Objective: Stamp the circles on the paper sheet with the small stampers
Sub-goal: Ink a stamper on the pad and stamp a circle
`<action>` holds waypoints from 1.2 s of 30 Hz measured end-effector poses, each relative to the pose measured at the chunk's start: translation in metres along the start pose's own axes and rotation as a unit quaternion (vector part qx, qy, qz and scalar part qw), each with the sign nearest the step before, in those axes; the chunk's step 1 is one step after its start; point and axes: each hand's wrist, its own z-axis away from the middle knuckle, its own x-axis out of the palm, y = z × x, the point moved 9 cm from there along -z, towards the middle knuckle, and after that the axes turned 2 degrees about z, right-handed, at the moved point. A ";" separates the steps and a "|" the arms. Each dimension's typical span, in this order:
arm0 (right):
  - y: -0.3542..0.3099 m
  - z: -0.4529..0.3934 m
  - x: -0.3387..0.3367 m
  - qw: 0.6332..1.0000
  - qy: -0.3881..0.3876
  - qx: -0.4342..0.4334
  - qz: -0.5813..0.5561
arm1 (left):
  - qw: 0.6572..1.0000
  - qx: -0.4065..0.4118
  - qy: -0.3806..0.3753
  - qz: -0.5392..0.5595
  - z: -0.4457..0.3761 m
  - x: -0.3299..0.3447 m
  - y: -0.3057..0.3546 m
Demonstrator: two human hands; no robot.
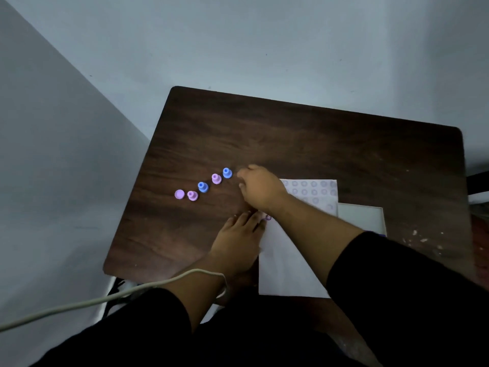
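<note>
A white sheet (285, 260) printed with rows of faint circles lies on the right half of a dark wood surface (291, 133), its near end reaching the near edge. Most of the circles sit at its far end; one purple ring (268, 218) shows on the left margin, possibly a finished stamp. The sheet's far right corner overlaps a pale flat board (362, 218).

To the sheet's left, five stampers (203, 186) stand in a slanted line towards the left edge, alternating blue and pink, well apart from the paper.

The right hand (260, 189) reaches across the sheet's far left corner, near the blue stamper (227, 172) at the end of the line. Its fingers are curled away from view, so I cannot tell whether they hold anything. The left hand (238, 239) lies flat, fingers (244, 217) spread and empty, pressing the sheet's left margin.

The risks look these: the right forearm crosses the paper and could drag it or smear wet ink; a clumsy reach could topple the closely spaced stampers; if the left hand lifts, the sheet may slide, putting a stamp off its circle. A white cable (105, 298) by the left wrist could also snag.
</note>
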 end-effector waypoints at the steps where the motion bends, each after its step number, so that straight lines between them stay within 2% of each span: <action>1: -0.006 -0.008 0.001 1.000 0.003 -0.003 -0.003 | 1.000 0.005 0.006 -0.003 0.000 -0.001 0.000; 7: -0.033 -0.047 0.006 0.999 -0.021 -0.020 0.025 | 1.000 0.013 0.014 0.013 -0.002 -0.003 -0.002; 12: -0.036 -0.059 0.013 0.997 -0.046 -0.014 0.057 | 0.999 0.009 -0.008 0.047 -0.003 0.001 -0.006; 18: -0.018 -0.045 0.011 1.000 -0.015 0.001 0.010 | 0.999 0.015 -0.011 0.034 -0.004 0.001 -0.006; 25: 0.067 0.046 -0.011 0.992 0.048 0.113 -0.037 | 0.999 0.009 -0.048 0.007 -0.011 0.000 -0.005; 32: 0.168 0.180 -0.046 0.965 0.073 0.245 -0.065 | 0.998 -0.030 -0.055 0.008 -0.011 -0.001 -0.002; 36: 0.199 0.234 -0.058 0.947 0.099 0.296 -0.074 | 0.997 -0.038 -0.067 0.012 -0.010 0.002 -0.001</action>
